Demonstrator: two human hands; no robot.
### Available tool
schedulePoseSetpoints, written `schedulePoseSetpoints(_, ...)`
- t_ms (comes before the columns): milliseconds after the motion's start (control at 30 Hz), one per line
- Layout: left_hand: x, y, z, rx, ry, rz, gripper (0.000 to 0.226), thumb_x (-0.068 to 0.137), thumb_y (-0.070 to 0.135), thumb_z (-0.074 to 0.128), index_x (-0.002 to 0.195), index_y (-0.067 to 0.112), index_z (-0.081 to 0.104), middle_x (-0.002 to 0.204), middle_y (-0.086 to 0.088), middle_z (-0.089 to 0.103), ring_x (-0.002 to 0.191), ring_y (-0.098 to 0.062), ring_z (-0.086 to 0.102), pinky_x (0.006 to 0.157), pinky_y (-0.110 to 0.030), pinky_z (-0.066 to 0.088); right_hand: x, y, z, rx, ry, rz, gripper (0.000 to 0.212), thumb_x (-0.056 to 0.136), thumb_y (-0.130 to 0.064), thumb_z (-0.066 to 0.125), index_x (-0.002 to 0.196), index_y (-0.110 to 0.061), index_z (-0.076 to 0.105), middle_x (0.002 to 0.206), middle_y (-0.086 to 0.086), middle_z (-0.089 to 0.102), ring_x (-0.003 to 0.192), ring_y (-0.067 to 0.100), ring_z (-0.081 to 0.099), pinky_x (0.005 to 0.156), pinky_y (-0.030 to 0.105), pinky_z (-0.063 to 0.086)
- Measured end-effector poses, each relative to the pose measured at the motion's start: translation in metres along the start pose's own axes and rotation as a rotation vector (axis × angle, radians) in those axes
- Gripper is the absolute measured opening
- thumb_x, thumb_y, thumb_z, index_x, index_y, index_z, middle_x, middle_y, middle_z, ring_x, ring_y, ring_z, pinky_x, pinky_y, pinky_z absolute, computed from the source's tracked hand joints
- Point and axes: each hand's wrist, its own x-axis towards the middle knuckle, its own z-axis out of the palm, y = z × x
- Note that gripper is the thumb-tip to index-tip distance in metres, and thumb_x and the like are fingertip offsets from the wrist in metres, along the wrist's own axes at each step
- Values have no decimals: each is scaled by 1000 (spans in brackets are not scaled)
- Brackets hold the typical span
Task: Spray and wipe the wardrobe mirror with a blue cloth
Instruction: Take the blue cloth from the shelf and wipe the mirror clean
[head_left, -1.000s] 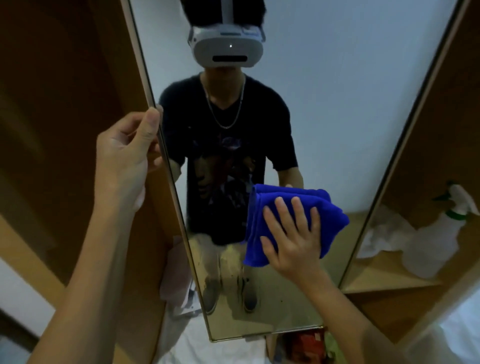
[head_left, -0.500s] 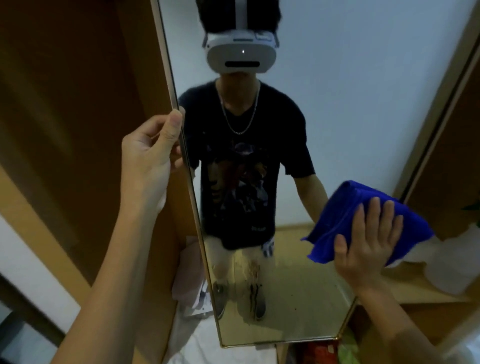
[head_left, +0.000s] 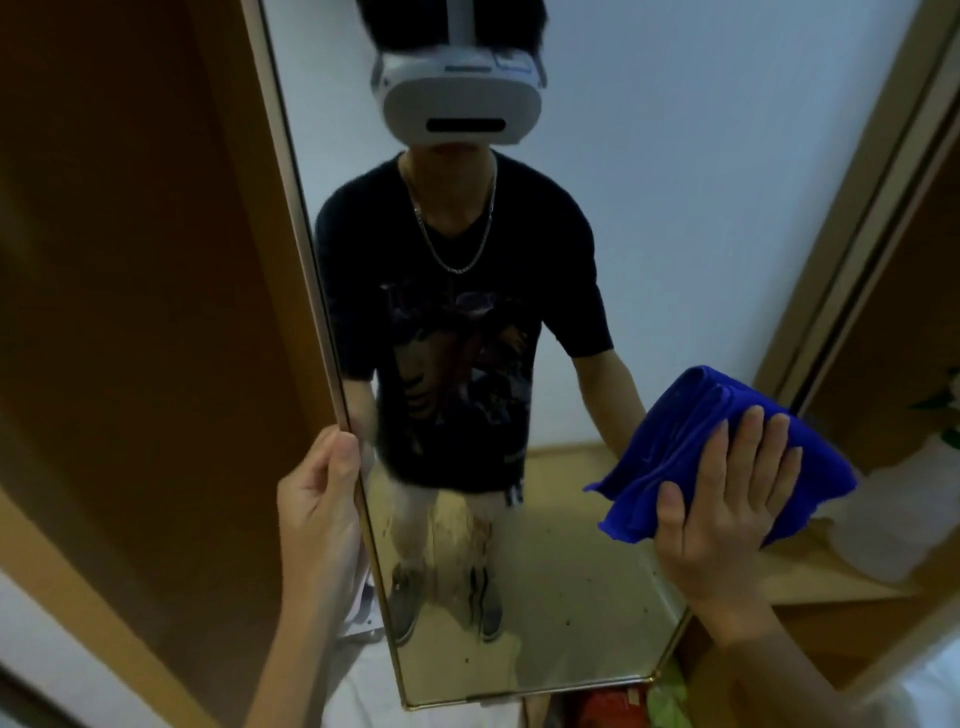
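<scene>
A home bedroom or dressing area is suggested. A tall gold-framed wardrobe mirror (head_left: 597, 260) fills the middle of the frame, flanked by brown wooden wardrobe panels (head_left: 130, 260). A wooden shelf (head_left: 831, 587) is seen at the lower right, and plain pale walls are reflected.
</scene>
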Motion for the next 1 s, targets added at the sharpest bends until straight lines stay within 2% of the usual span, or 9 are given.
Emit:
schedulePoseSetpoints(133,-6,-21,-9,-93,60,-10,26,87,39,47,81,24,67,68,15,61,65,5,57,58,-6,43,-27,-1,3,-9,-17,41,63,103,-41,23,158,-16,6,166,3,1,153,28,2,123,52,4)
schedulePoseSetpoints(300,-5,-30,-23,-23,-2,26,22,84,47,54,80,37,73,74,15,64,72,1,57,66,-10,45,-23,-13,11,14,56,92,62,101,-37,24,158,-19,7,166,-2,1,153,27,3,123,51,4)
schedulePoseSetpoints(433,1,-34,-29,-48,-54,25,29,83,59,63,90,33,73,82,11,68,79,-8,61,70,-19,49,-22,-36,20,31,105,190,62,100,-38,23,157,-21,6,166,-3,1,152,28,6,121,56,9)
schedulePoseSetpoints(500,0,-37,-29,-61,-54,36,31,85,55,63,94,27,73,86,10,70,83,-10,63,73,-19,51,-25,-61,22,48,102,203,63,100,-40,22,157,-21,4,166,-3,-1,152,28,5,121,57,9)
schedulePoseSetpoints(633,1,-36,-27,-45,-40,57,31,89,33,54,102,8,69,88,9,72,85,-6,66,74,-14,51,-34,-135,23,117,18,150,64,101,-42,25,158,-21,6,166,-1,-5,153,29,-1,121,55,4)
schedulePoseSetpoints(700,2,-36,-29,-26,-62,56,30,89,33,54,101,9,69,87,7,71,85,-8,66,75,-16,50,-38,-177,25,154,-24,70,62,102,-42,28,158,-23,9,166,-1,-2,153,29,1,121,55,3)
schedulePoseSetpoints(800,4,-35,-32,9,-83,59,22,91,30,52,95,15,68,83,10,71,79,-3,65,72,-14,50,-42,-228,29,197,-70,-35,59,103,-39,31,157,-26,12,166,-2,2,153,27,5,122,54,3)
schedulePoseSetpoints(900,3,-35,-33,20,-88,56,22,90,34,51,96,20,68,86,10,72,80,-4,66,74,-16,52,-42,-236,30,231,-85,-57,58,103,-37,33,157,-26,14,166,-3,4,153,24,9,122,52,3)
schedulePoseSetpoints(1000,3,-34,-33,8,-91,58,21,90,37,51,95,25,68,85,11,71,80,-5,65,74,-18,52,-41,-210,28,226,-77,-173,63,99,-40,41,156,-28,18,166,-5,7,153,21,13,123,48,4)
